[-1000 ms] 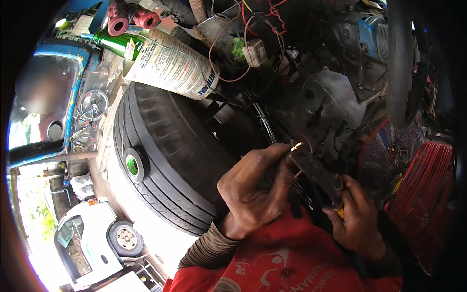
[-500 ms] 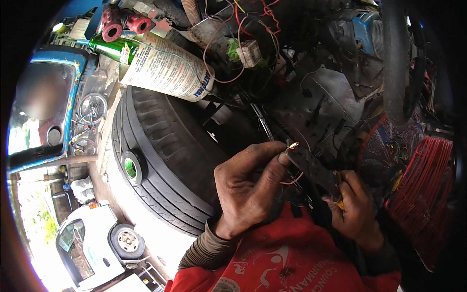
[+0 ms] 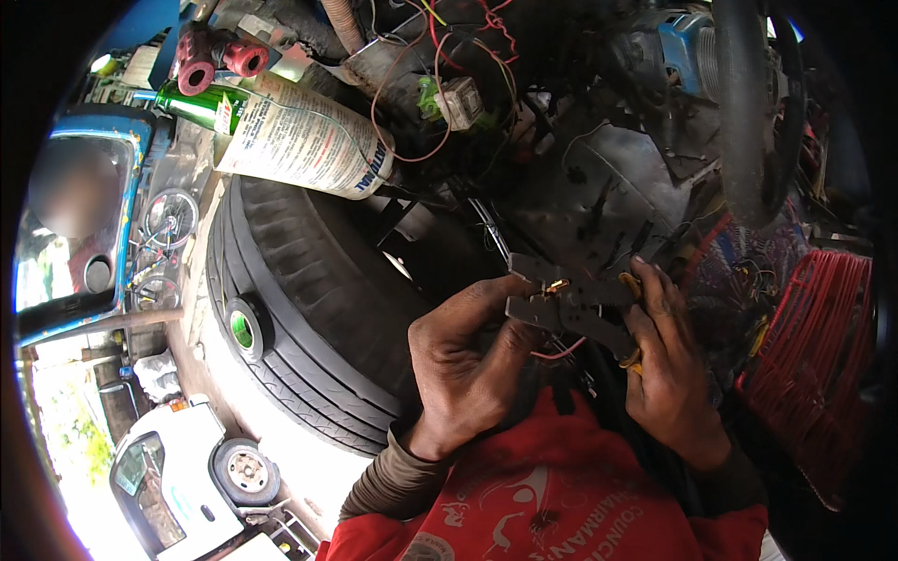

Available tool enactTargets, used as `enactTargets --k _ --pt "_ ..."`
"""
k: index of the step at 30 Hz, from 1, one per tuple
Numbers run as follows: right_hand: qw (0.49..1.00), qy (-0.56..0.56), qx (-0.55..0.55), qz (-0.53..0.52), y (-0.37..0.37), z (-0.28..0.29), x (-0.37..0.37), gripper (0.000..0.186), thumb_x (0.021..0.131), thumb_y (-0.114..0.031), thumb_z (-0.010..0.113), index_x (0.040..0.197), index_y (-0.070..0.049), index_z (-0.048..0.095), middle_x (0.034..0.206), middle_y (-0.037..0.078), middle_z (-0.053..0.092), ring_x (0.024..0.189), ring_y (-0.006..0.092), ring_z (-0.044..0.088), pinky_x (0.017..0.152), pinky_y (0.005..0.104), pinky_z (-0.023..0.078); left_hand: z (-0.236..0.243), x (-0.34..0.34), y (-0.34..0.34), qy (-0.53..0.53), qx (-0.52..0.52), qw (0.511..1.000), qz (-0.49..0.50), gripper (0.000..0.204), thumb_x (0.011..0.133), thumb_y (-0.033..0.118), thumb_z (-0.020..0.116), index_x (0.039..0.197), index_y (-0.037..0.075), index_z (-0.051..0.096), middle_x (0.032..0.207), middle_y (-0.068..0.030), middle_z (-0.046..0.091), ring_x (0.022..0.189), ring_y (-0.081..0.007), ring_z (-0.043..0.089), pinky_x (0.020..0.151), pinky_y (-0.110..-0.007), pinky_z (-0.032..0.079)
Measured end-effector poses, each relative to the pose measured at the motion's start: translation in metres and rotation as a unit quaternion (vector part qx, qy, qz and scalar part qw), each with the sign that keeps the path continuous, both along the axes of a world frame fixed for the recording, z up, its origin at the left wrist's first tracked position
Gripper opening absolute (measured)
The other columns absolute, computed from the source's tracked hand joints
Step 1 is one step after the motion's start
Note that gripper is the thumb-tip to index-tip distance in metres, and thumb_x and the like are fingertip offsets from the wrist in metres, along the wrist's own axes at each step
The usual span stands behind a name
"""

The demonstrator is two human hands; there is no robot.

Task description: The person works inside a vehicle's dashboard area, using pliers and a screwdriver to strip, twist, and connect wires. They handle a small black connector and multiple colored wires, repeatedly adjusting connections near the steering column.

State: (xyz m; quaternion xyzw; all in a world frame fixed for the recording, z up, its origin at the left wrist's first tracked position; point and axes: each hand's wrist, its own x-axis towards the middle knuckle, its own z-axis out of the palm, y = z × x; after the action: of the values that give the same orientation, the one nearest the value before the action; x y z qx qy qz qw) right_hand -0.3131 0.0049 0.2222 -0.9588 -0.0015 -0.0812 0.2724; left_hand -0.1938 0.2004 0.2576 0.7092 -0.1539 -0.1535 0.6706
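Observation:
Between the thumb and fingers of my left hand [image 3: 463, 360] is a small brass wire terminal [image 3: 557, 286], with a pink wire [image 3: 561, 352] showing below. The pinch itself is partly covered by the dark jaws of the crimping pliers [image 3: 599, 318]. Those jaws are spread, one on each side of the terminal. My right hand [image 3: 675, 374] grips the pliers by their yellow handles, fingers partly extended over the far handle. Whether the jaws touch the terminal, I cannot tell.
A big black tyre [image 3: 290, 252] lies at left, with a tape roll [image 3: 245, 329] on its tread. Beyond it, a white container [image 3: 299, 140] holds a green bottle [image 3: 198, 103]. Loose wires hang around a white connector [image 3: 460, 103]. A red corded seat [image 3: 812, 346] stands at right.
The pliers have swung up and left, and their jaws have opened around the terminal. My right hand's fingers have loosened and spread along the handles. My left hand has barely moved.

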Motion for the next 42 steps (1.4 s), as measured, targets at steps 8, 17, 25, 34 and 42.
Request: enactTargets --k 8,17,25,34,42 --pt "0.99 0.008 0.142 -0.003 0.005 -0.006 -0.005 0.036 0.084 -0.008 0.074 0.113 0.007 0.058 0.131 0.028 0.054 0.114 0.0455 0.06 0.097 0.0504 0.051 0.006 0.001 -0.002 0.022 0.004 0.999 -0.025 0.016 0.097 0.0 0.068 0.111 -0.006 0.073 0.091 -0.0088 0.075 0.084 -0.01 0.068 0.074 -0.025 0.054" --pt "0.965 0.035 0.26 0.027 0.001 -0.031 0.006 0.028 0.084 -0.013 0.079 0.098 0.004 0.062 0.097 0.022 0.059 0.084 0.0394 0.062 0.074 0.048 0.051 0.008 0.003 -0.004 -0.018 0.088 0.996 -0.021 0.015 0.097 0.003 0.068 0.109 -0.004 0.073 0.084 -0.0078 0.072 0.076 -0.0097 0.067 0.068 -0.025 0.053" --pt "0.994 -0.057 0.095 0.015 0.002 -0.033 0.002 0.04 0.083 -0.014 0.079 0.113 0.004 0.061 0.11 0.023 0.061 0.096 0.0423 0.062 0.083 0.0478 0.052 0.004 0.001 -0.008 -0.016 0.093 0.996 -0.006 0.014 0.099 0.004 0.067 0.109 -0.004 0.072 0.083 -0.0066 0.072 0.076 -0.0099 0.068 0.068 -0.026 0.054" --pt "0.973 0.116 0.198 0.022 -0.007 -0.032 -0.002 0.036 0.085 -0.006 0.073 0.116 0.007 0.061 0.115 0.024 0.063 0.108 0.0435 0.062 0.091 0.047 0.051 0.0 0.001 -0.007 -0.03 0.123 0.992 -0.026 0.012 0.097 0.004 0.068 0.106 -0.003 0.072 0.084 -0.0091 0.072 0.077 -0.0124 0.069 0.068 -0.028 0.054" --pt "0.994 -0.015 0.102 -0.025 -0.012 -0.043 0.0 0.04 0.086 -0.008 0.073 0.12 0.008 0.059 0.141 0.03 0.053 0.13 0.0472 0.055 0.107 0.0483 0.047 -0.001 0.01 -0.004 -0.236 0.254 0.938 -0.024 0.02 0.091 0.01 0.076 0.107 -0.001 0.073 0.089 -0.014 0.072 0.077 -0.0252 0.07 0.074 -0.034 0.056"
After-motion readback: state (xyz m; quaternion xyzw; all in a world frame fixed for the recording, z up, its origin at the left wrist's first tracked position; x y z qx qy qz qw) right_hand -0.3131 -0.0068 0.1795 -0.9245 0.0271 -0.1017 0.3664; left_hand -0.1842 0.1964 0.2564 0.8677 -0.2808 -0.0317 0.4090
